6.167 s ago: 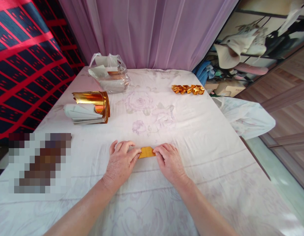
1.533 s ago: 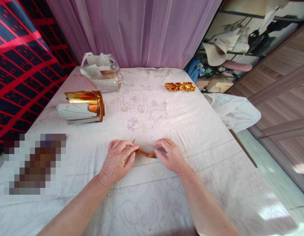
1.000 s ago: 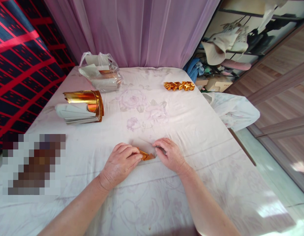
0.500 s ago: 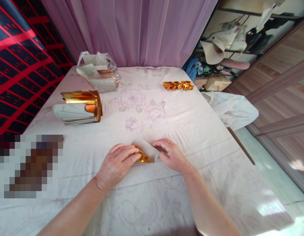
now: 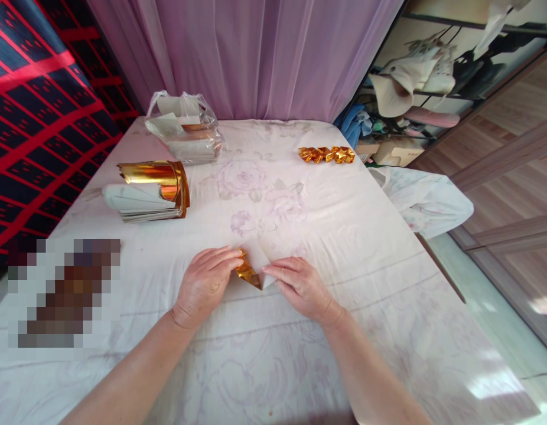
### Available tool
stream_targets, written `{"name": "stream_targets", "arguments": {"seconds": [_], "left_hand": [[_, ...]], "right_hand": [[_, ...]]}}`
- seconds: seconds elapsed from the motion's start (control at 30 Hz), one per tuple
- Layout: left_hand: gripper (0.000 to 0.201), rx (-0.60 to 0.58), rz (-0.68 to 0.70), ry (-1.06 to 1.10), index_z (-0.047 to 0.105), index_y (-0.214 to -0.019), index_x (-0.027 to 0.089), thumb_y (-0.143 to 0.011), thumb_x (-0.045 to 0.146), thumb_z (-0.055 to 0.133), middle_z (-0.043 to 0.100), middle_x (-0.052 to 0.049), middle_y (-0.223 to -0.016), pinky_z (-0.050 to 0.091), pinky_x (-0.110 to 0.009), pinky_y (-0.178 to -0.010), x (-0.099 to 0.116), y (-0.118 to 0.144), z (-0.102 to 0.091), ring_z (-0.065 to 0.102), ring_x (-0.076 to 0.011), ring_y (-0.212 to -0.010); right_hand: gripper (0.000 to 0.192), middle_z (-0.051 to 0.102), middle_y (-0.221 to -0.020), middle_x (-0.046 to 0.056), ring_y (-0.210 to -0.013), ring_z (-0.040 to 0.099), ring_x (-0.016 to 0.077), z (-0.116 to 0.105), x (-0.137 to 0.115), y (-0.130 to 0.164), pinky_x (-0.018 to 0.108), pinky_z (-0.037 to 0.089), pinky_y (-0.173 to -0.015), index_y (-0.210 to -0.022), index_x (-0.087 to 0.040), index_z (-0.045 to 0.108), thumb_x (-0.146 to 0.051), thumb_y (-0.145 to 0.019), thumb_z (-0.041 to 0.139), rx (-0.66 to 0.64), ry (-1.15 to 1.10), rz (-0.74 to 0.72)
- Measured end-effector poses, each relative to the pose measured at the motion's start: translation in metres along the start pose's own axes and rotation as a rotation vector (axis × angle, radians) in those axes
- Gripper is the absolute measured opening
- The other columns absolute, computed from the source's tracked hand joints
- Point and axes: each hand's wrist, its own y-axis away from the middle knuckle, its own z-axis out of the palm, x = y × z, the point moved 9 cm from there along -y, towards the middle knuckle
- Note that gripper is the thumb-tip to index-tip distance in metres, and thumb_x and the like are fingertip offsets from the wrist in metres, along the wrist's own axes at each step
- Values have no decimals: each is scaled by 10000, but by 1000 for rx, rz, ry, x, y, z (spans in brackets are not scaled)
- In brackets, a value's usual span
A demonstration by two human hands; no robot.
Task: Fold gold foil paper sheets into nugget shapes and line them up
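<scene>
Hands (image 5: 251, 283) — on gold paper (image 5: 248, 273)

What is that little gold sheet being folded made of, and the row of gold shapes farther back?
Folded sheet: seemingly foil-faced paper, mirror-gold one side, matte white the other, creasing sharply. Gold shapes: probably the same paper, crinkled with bright glints.
</scene>
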Motion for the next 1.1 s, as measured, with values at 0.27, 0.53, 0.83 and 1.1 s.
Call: {"name": "stream_targets", "arguments": {"seconds": [0.27, 0.53, 0.83, 1.1], "left_hand": [[283, -22, 2, -31, 667, -1120, 244, -976, 148, 443, 719, -38, -1196, 501, -407, -939, -3, -1, 6, 654, -211, -1135], [196, -4, 199, 130, 674, -931, 208, -900, 99, 514, 732, -16, -908, 503, -361, -870, 38, -2, -12, 643, -173, -905], [250, -96, 240, 55, 690, -902, 181, -948, 123, 451, 744, -13, -941, 484, -334, -841, 51, 2, 0, 653, -152, -884], [258, -175, 196, -51, 695, -1016, 162, -939, 129, 451, 741, -30, -1031, 463, -368, -900, 50, 14, 5, 629, -199, -994]], "right_hand": [[254, 721, -918, 27, -823, 634, 154, -4, -16, -5, 322, 449, -762, -1029, -250, 721, -148, -963, 498, 54, 221, -65], [183, 684, -840, 8, -749, 586, 147, 9, -18, -7, 318, 402, -713, -941, -238, 719, -143, -929, 562, -21, 360, -43], [152, 644, -797, -3, -737, 566, 138, 9, -14, -3, 306, 375, -696, -920, -234, 707, -151, -926, 580, -87, 315, -31], [190, 592, -746, -4, -711, 530, 136, 11, -22, -4, 288, 390, -685, -765, -225, 686, -195, -931, 598, -80, 262, -41]]}}
